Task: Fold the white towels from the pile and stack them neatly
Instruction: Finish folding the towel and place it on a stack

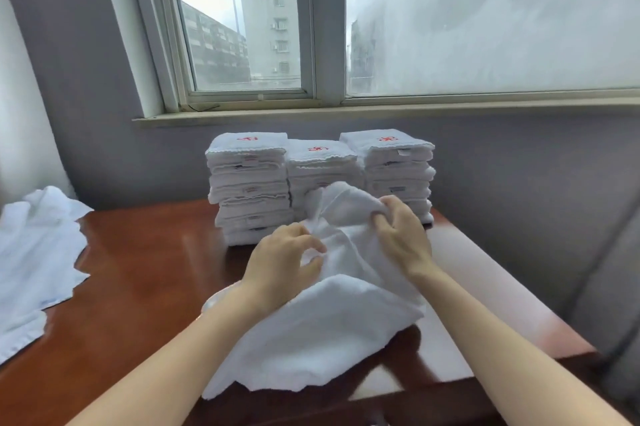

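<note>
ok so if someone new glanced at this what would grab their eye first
Probably the three stacks of folded white towels with red marks on top, standing side by side at the far edge of the wooden table under the window. Right in front of them, the left hand and right hand bunch up a loose white towel. A rumpled pile of unfolded towels lies at the table's left edge.
</note>
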Tool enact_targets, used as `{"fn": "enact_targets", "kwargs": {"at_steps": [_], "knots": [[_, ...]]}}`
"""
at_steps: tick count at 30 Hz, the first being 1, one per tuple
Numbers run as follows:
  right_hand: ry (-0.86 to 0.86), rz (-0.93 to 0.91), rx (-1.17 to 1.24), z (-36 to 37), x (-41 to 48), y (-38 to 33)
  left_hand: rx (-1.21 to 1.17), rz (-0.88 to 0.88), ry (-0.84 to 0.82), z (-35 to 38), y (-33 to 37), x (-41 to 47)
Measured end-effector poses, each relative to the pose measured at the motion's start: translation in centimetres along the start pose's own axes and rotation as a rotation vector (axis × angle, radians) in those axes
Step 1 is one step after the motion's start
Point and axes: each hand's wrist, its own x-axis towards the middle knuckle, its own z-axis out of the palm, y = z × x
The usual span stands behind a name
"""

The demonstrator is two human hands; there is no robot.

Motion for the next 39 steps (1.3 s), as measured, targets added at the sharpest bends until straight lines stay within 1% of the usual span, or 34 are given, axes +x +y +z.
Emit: {"fn": "enact_targets", "kwargs": {"at_steps": [3, 5, 6, 8, 10, 11, 13, 15, 19, 21, 23, 25, 27, 29, 32, 33, 36, 37, 39], "knots": [[0.172, 0.067, -0.005, -3.2, 0.1, 2.3, -0.053, 0.053, -0.021, 1.5, 1.9, 1.0], [0.228, 0.141, -0.058, -5.1, -0.4, 4.0, -0.038, 0.056, -0.121, 2.9, 3.2, 1.7], [0.227, 0.191, -0.127, -6.0, -0.8, 4.9, -0.020, 0.055, -0.200, 3.7, 3.8, 2.0], [0.181, 0.265, -0.296, -7.3, -1.5, 6.5, 0.019, 0.051, -0.410, 5.2, 4.9, 2.3], [0.108, 0.254, -0.334, -7.8, -2.2, 7.3, 0.039, 0.060, -0.618, 6.4, 5.5, 2.1], [0.059, 0.223, -0.310, -7.9, -2.4, 7.3, 0.041, 0.080, -0.663, 6.8, 5.6, 2.1], [-0.060, 0.150, -0.284, -7.5, -2.5, 6.8, 0.008, 0.084, -0.650, 7.1, 5.5, 2.0], [-0.176, 0.094, -0.322, -6.6, -2.6, 5.8, -0.068, 0.028, -0.580, 6.6, 5.0, 2.0], [-0.482, 0.085, -0.231, -3.6, -2.8, 2.6, -0.162, -0.082, -0.339, 3.6, 2.2, 1.6], [-0.589, 0.015, -0.205, -2.0, -2.9, 0.4, -0.181, -0.142, -0.213, 1.6, -0.1, 1.0], [-0.671, -0.060, -0.165, -0.3, -3.3, -1.9, -0.192, -0.247, -0.132, 0.1, -2.7, 0.1], [-0.761, -0.113, -0.123, 1.6, -3.9, -3.9, -0.215, -0.355, -0.102, -0.8, -5.1, -1.1], [-0.846, -0.161, -0.120, 3.6, -4.6, -5.6, -0.243, -0.412, -0.119, -0.9, -6.8, -2.3], [-0.881, -0.225, -0.174, 5.5, -5.4, -6.8, -0.302, -0.451, -0.140, -0.5, -7.8, -3.3], [-0.803, -0.295, -0.351, 7.4, -5.7, -7.1, -0.370, -0.480, -0.157, 0.2, -8.4, -4.2], [-0.737, -0.285, -0.355, 7.6, -5.7, -6.9, -0.358, -0.477, -0.171, 0.4, -8.6, -4.3], [-0.446, -0.169, -0.198, 6.9, -4.5, -6.0, -0.257, -0.459, -0.220, 0.9, -8.6, -4.2], [-0.362, -0.166, -0.200, 6.3, -3.8, -5.7, -0.241, -0.458, -0.238, 1.0, -8.5, -4.0], [-0.259, -0.169, -0.309, 5.0, -2.2, -5.0, -0.232, -0.470, -0.272, 1.4, -7.8, -3.3]]}}
